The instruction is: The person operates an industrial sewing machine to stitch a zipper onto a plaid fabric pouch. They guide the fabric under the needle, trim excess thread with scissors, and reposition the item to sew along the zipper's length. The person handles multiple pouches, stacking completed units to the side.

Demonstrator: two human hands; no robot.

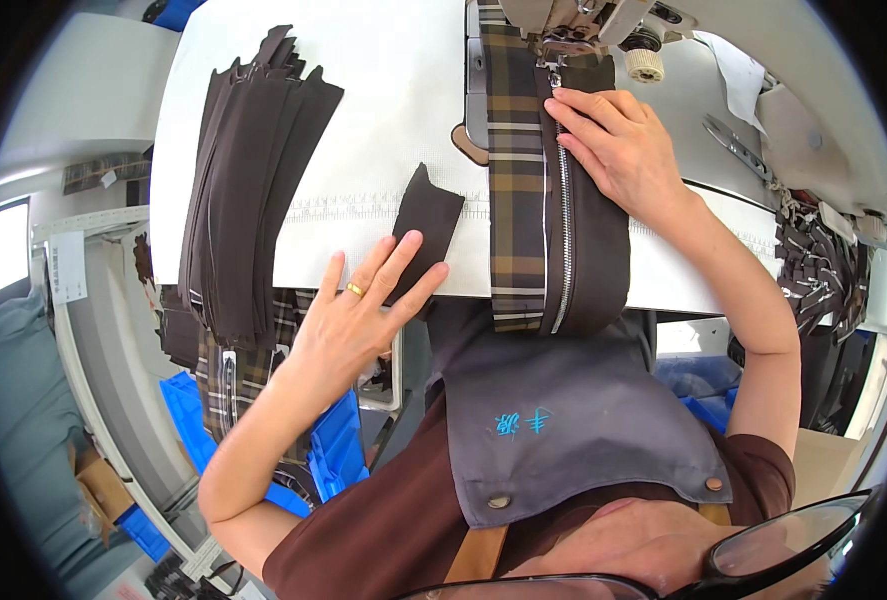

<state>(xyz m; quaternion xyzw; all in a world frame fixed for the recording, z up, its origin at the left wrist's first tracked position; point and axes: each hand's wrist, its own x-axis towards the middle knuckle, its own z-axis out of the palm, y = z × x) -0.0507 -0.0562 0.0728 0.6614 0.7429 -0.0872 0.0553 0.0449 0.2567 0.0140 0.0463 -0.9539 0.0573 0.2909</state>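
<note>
Two hands (pixel 368 290) (pixel 628 150), zipper (pixel 566 220) (overhanging edge (pixel 471 292)), open tabletop (pixel 393 100)

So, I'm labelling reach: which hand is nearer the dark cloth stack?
Left: the left hand is beside the stack, on a loose piece; the right hand is farther right, at the zipper.

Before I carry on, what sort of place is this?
Most likely a sewing workshop: there's a sewing machine with zippered plaid fabric at it, a stack of dark cut pieces, and metal snips.

1 head-worn fisheye camera looked down at close range onto the flat, white, ruler-marked tabletop (pixel 383 90). Its wide view also took in the dark-grey fabric apron (pixel 583 440) below.
</note>
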